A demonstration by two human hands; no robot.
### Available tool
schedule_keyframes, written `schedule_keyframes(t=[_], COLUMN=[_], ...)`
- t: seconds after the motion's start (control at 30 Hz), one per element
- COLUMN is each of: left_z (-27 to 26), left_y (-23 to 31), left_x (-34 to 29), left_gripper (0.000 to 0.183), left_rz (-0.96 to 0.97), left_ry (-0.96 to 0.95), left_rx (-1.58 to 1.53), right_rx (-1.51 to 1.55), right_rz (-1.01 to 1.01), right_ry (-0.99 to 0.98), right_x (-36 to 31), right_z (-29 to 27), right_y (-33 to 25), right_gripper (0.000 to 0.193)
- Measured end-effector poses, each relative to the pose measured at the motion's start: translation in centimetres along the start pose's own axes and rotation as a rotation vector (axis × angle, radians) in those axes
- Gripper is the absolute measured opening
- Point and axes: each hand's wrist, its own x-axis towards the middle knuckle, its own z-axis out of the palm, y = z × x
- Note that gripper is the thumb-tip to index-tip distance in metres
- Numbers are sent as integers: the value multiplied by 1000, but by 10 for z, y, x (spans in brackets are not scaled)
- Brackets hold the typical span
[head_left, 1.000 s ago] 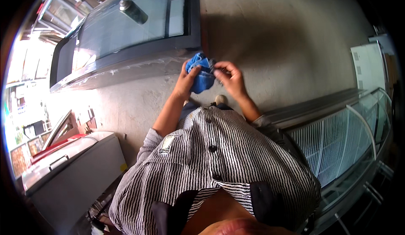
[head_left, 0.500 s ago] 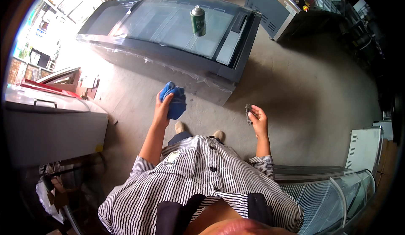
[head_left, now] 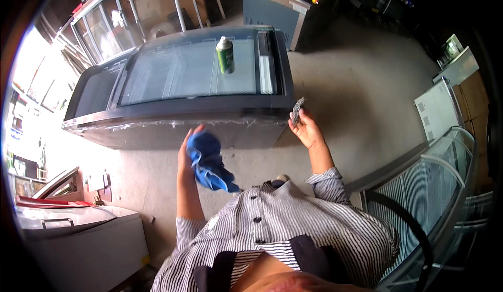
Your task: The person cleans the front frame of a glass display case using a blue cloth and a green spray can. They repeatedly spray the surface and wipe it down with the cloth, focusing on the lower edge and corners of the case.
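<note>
A crumpled blue cloth (head_left: pixel 208 158) hangs from my left hand (head_left: pixel 184 153), whose fingers are closed on it in front of the freezer's near side. My right hand (head_left: pixel 308 132) pinches a grey metal scouring pad (head_left: pixel 298 111) between thumb and fingers, beside the freezer's near right corner. Ahead stands a dark grey chest freezer (head_left: pixel 181 108) with a curved glass top and torn clear film along its near edge. On the glass, toward the right, a green spray can (head_left: pixel 226 55) stands upright.
A white chest freezer (head_left: pixel 89 239) is at the lower left. To the lower right is a glass-sided display case (head_left: pixel 419 197), with a white vented panel (head_left: pixel 439 111) behind it. Another grey cabinet (head_left: pixel 270 19) stands beyond the freezer; framed glass doors (head_left: pixel 102 27) lean at the back left.
The view has turned, so the freezer sits lower and squarer ahead. My right hand has come up to the freezer's right corner with the pad. The blue cloth now hangs looser from my left hand.
</note>
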Motion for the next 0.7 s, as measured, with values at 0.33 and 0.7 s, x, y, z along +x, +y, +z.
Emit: schedule_keyframes(t=[0.33, 0.7], left_z=[161, 78], left_y=[29, 74], left_x=[191, 416], left_gripper=[72, 70], left_rz=[-365, 60], left_ry=[145, 11], left_rx=[1133, 1321], right_rx=[-174, -205], right_rz=[-397, -595], right_ry=[290, 937], right_x=[-119, -319], right_z=[-42, -36], right_y=[21, 51], right_gripper=[25, 35])
